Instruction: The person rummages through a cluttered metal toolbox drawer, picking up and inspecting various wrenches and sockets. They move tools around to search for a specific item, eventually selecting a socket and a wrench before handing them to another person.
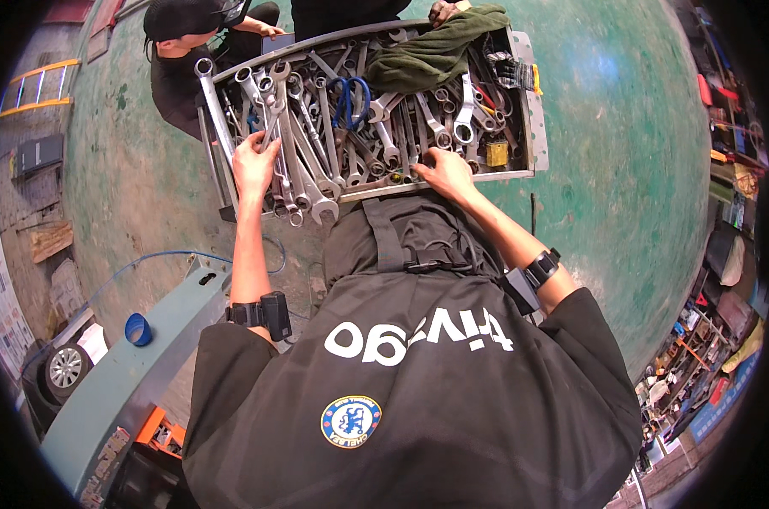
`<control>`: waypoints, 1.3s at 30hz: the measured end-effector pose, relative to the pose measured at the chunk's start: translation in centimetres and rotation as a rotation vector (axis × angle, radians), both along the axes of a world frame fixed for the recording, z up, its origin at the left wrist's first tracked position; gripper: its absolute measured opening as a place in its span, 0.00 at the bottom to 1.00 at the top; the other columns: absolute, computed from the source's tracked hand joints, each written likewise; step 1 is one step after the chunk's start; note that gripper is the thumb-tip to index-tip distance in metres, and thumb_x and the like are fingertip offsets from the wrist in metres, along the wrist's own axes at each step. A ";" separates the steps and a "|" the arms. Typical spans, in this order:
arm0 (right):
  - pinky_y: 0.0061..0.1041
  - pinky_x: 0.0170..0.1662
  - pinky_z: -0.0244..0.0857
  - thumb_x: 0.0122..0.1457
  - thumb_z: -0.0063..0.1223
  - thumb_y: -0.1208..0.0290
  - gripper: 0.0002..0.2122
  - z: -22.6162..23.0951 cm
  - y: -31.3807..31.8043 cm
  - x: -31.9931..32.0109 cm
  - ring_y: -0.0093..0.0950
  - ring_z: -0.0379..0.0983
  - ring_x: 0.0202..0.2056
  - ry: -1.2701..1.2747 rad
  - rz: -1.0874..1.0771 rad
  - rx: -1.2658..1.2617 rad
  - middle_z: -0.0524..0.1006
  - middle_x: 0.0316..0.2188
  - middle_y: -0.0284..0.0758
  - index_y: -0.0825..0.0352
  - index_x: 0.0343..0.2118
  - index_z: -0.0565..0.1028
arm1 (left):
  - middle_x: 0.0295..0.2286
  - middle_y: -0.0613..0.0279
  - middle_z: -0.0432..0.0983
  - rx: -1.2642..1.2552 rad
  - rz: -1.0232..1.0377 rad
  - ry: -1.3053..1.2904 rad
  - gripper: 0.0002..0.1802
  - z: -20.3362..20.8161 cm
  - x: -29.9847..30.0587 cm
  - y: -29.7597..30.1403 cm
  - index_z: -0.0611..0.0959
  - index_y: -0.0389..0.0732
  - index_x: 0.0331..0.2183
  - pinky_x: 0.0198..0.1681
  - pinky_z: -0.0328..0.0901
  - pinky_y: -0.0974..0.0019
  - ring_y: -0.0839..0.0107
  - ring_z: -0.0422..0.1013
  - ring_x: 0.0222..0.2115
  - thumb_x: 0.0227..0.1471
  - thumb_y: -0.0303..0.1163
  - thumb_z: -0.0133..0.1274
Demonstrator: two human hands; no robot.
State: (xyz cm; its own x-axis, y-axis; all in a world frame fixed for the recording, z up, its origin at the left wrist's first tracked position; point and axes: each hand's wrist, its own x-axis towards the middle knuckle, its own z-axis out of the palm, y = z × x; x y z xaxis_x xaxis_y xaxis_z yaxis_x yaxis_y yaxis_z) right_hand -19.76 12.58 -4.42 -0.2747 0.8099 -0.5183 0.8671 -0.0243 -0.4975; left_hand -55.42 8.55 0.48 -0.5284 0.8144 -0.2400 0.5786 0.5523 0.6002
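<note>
A metal tray (533, 110) full of steel wrenches stands in front of me. Over its left part, my left hand (254, 167) is closed with thumb and fingers on a wrench (274, 106), which points away from me above other wrenches. Several long combination wrenches (320, 204) lie beside that hand, some jutting over the near rim. At the near rim, right of the middle, my right hand (449, 175) has its fingers curled in among the tools; what they hold is hidden. Blue-handled scissors (348, 103) and a large ring wrench (464, 127) lie farther in.
A dark green cloth (435, 53) covers part of the tray's far side, beside a glove (513, 75). A person in a black cap (185, 21) crouches at the far left; another person's hand (442, 12) shows behind the cloth. A grey-green steel beam (130, 365) runs at lower left.
</note>
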 end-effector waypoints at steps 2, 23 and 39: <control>0.40 0.44 0.68 0.50 0.56 0.50 0.23 -0.5 0.2 -1.3 0.42 0.76 0.39 -0.031 0.004 0.019 0.79 0.35 0.46 0.67 0.39 0.77 | 0.26 0.54 0.81 -0.017 -0.058 0.149 0.25 -0.3 0.2 0.1 0.81 0.35 0.42 0.34 0.69 0.64 0.64 0.78 0.27 0.45 0.44 0.61; 0.23 0.34 0.67 0.50 0.62 0.57 0.18 -1.1 2.6 -0.6 0.23 0.74 0.27 0.156 -0.053 -0.333 0.79 0.25 0.35 0.70 0.35 0.80 | 0.19 0.67 0.76 -0.083 -0.096 -0.503 0.22 -0.6 10.6 -1.1 0.84 0.32 0.32 0.24 0.61 0.73 0.82 0.66 0.20 0.48 0.44 0.61; 0.18 0.20 0.47 0.47 0.63 0.73 0.06 0.2 5.9 -4.3 0.14 0.54 0.15 0.654 -0.547 -0.702 0.68 0.14 0.24 0.69 0.28 0.80 | 0.15 0.72 0.69 -0.078 0.196 -0.804 0.15 -1.3 10.1 -5.7 0.81 0.36 0.28 0.14 0.50 0.77 0.85 0.58 0.12 0.53 0.40 0.57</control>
State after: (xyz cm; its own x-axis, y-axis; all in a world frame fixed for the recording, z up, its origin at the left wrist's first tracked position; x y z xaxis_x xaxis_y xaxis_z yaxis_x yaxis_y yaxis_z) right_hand -24.06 18.46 -4.20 -0.3585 0.4881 -0.7958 0.2275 -0.7811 -0.5815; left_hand -45.36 2.84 -0.84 -0.3021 0.6910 -0.6567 -0.1217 0.6553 0.7455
